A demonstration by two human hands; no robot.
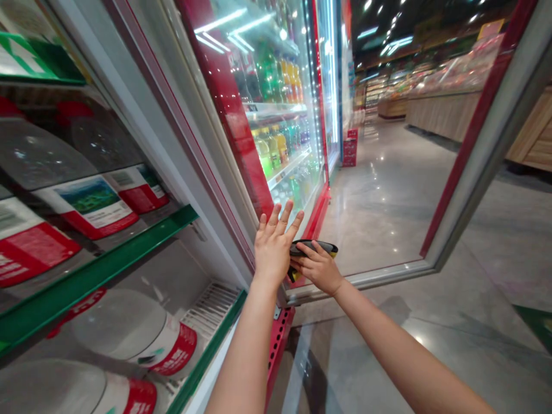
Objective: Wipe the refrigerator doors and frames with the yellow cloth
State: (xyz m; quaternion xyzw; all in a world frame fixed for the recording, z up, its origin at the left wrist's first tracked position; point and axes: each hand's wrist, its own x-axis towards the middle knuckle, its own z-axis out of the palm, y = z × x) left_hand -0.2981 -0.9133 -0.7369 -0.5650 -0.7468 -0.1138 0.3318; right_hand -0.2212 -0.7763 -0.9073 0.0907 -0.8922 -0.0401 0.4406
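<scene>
Right hand (317, 267) holds black-and-yellow handheld device (321, 245) pointing right.

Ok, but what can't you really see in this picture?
Head view only:
- Dark and yellow thing in the right hand: fingers cover it, so what it is stays unclear.
- Bottles behind the glass door: glare and small size hide their labels.
- Round tubs: the picture's left and bottom edges cut some off.
- Far shop counters: too blurred.

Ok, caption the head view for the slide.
Left hand raised by a cooler's glass door, right hand gripping a black-and-yellow object.
</scene>
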